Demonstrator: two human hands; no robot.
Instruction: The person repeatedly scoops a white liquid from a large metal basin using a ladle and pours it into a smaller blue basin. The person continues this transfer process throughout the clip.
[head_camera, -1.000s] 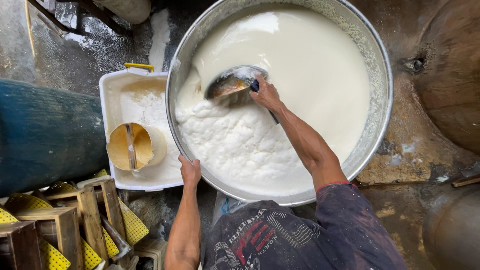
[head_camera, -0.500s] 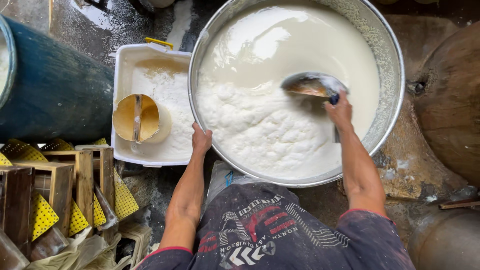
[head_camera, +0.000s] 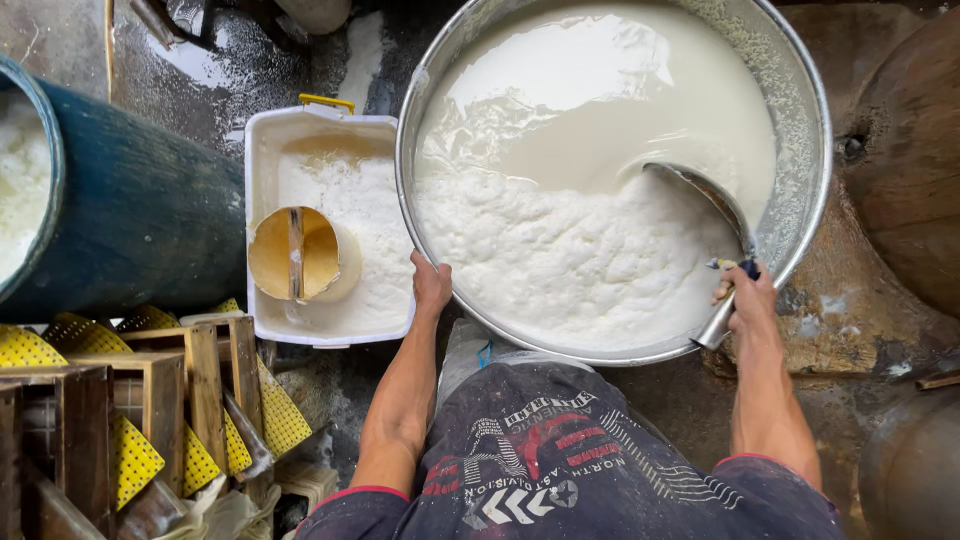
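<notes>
the step in hand appears to be skimming or stirring: the right hand (head_camera: 745, 295) is closed around the handle of a metal ladle (head_camera: 705, 195), whose bowl is dipped into the white liquid near the right wall of the large metal basin (head_camera: 805, 215). the left hand (head_camera: 430, 285) grips the basin's near rim, fingers curled over the edge, steadying it. the near half of the basin holds lumpy white curd (head_camera: 560, 255); the far half is smooth liquid. a white tub (head_camera: 262, 150) with curd and a round yellow scoop (head_camera: 295, 255) stands just beside the basin on the left (touching or nearly so). the next move likely calls for a level lift, so that the load does not spill. compared with half a second ago, the ladle sits lower and closer to the right rim, and the right hand has drawn back toward the body.
</notes>
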